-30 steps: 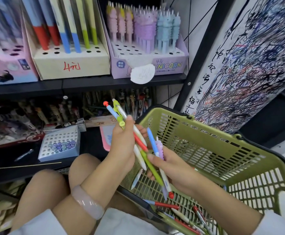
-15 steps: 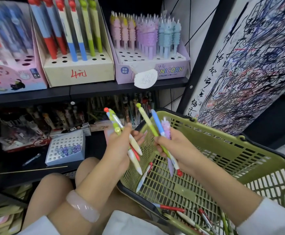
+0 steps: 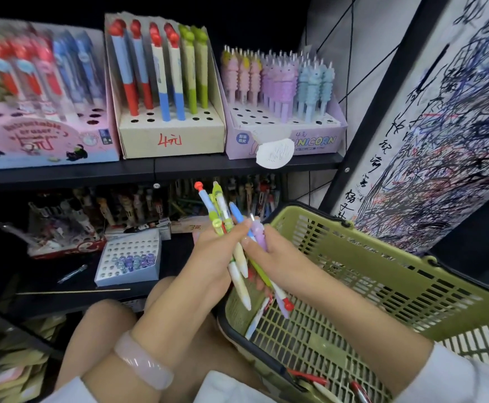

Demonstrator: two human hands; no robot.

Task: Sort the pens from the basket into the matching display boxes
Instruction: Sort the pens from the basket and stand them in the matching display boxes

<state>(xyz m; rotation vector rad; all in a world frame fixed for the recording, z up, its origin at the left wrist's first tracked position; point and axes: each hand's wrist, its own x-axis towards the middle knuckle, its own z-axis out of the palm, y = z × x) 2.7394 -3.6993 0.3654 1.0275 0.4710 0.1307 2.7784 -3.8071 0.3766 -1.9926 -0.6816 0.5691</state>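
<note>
My left hand (image 3: 208,257) grips a bundle of pens (image 3: 218,210) with red, green and blue tops, pointing up over the left rim of the green basket (image 3: 382,257). My right hand (image 3: 278,257) holds a few more, among them a purple unicorn pen (image 3: 259,231), and presses them against the left bundle. More loose pens (image 3: 313,379) lie in the basket's near corner. On the upper shelf stand a cream display box (image 3: 173,138) with red, blue and green pens and a purple unicorn box (image 3: 284,141) with pink, purple and blue pens.
A pink display box (image 3: 42,144) stands at the shelf's left end. On the lower shelf sit a white tray with holes (image 3: 130,257), a loose pen (image 3: 71,273) and a thin stick (image 3: 71,292). A scribbled test board (image 3: 440,141) rises at right. My knees are below.
My right hand has moved left and brought its pens against the bundle in my left hand. The camera has tilted up, showing more of the upper shelf boxes.
</note>
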